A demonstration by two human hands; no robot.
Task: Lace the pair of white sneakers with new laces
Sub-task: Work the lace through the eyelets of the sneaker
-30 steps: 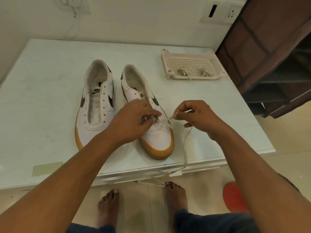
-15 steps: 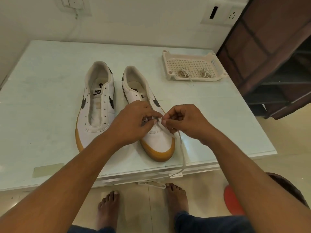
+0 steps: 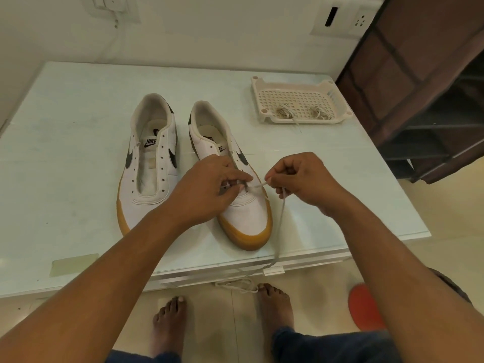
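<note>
1. Gripped the sneaker (image 3: 248,213) by its eyelets with the curled left hand (image 3: 207,189) — near the table's (image 3: 78,113) front edge.
2. Pinched the lace (image 3: 281,216) in the right hand (image 3: 301,179) — slack trailing over that edge.

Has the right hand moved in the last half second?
Yes. The right hand has pulled rightward, away from the right sneaker, pinching the lace.

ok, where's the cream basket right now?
Head view: the cream basket sits at the far right corner of the table, beyond the right hand and to the right of the right sneaker.
</note>
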